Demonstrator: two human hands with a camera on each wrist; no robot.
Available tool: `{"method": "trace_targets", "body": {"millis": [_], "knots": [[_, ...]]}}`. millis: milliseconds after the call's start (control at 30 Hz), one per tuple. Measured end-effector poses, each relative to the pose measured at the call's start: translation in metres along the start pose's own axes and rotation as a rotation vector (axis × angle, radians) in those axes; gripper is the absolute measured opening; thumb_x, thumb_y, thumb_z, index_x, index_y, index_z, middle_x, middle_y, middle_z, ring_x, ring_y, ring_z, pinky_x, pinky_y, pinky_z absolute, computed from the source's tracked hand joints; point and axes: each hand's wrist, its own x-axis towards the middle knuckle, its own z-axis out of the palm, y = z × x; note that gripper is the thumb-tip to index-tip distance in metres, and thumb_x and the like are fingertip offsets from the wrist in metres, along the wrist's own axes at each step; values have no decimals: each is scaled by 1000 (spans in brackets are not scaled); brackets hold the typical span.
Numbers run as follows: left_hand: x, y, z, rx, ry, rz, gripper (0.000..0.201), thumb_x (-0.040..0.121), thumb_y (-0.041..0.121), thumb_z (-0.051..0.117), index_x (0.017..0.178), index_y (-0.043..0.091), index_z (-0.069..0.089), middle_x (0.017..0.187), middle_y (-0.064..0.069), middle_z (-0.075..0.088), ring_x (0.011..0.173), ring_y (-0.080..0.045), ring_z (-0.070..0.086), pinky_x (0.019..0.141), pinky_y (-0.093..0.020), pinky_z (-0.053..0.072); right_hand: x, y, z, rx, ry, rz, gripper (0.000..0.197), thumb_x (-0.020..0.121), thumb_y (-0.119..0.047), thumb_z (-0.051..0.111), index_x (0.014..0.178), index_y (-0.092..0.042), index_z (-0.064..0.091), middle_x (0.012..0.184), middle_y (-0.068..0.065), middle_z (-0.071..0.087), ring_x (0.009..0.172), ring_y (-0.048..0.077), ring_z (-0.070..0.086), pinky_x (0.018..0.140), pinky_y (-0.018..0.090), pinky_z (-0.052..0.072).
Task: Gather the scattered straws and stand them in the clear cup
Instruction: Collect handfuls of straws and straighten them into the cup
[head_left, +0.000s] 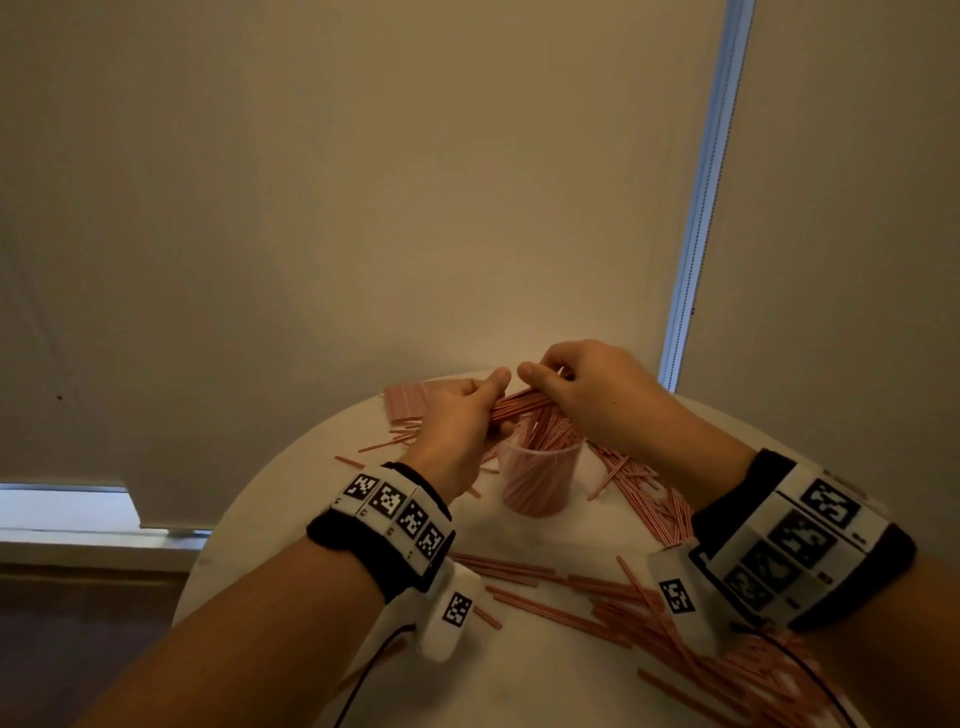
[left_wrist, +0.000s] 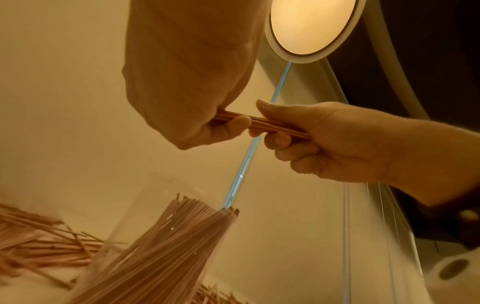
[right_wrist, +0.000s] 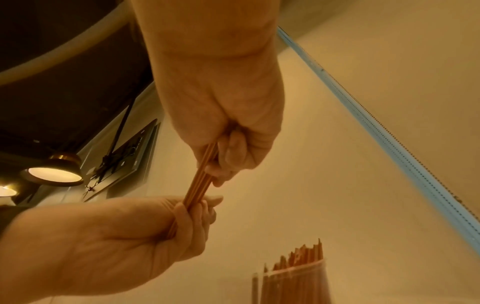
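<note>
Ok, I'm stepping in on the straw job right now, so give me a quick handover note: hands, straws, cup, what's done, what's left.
Left hand and right hand both grip one small bundle of straws, held level above the clear cup.
The cup stands on the round white table and already holds many straws upright.
Left: tip this bundle into the cup, then gather the loose straws near you, right of the cup and behind it.

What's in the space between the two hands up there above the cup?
A small bundle of straws bridges the left hand and right hand, each gripping one end, clearest in the left wrist view.
</note>
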Motion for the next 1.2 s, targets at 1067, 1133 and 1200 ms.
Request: {"method": "trace_targets", "body": {"millis": [1067, 1133, 1200], "knots": [[47, -35, -13, 822, -420, 8, 131, 74, 18, 92, 162, 23, -5, 155, -5, 42, 136, -20, 47, 95, -28, 46, 64, 22, 42, -765, -619, -116, 33, 100, -47, 47, 111, -26, 69, 92, -2, 62, 91, 21, 61, 84, 40, 53], [44, -32, -18, 855, -419, -37, 152, 68, 26, 96, 157, 26, -27, 164, -11, 32, 147, -26, 36, 109, -34, 42, 60, 19, 31, -711, -550, -121, 36, 100, -52, 45, 113, -29, 68, 101, -3, 66, 95, 21, 61, 87, 41, 53], [36, -22, -28, 1037, -360, -48, 162, 55, 51, 97, 157, 28, -27, 169, -13, 14, 146, -36, 36, 107, -49, 49, 53, 15, 18, -680, -428, -136, 35, 97, -55, 48, 110, -29, 68, 102, -2, 67, 93, 21, 62, 81, 39, 54]]}}
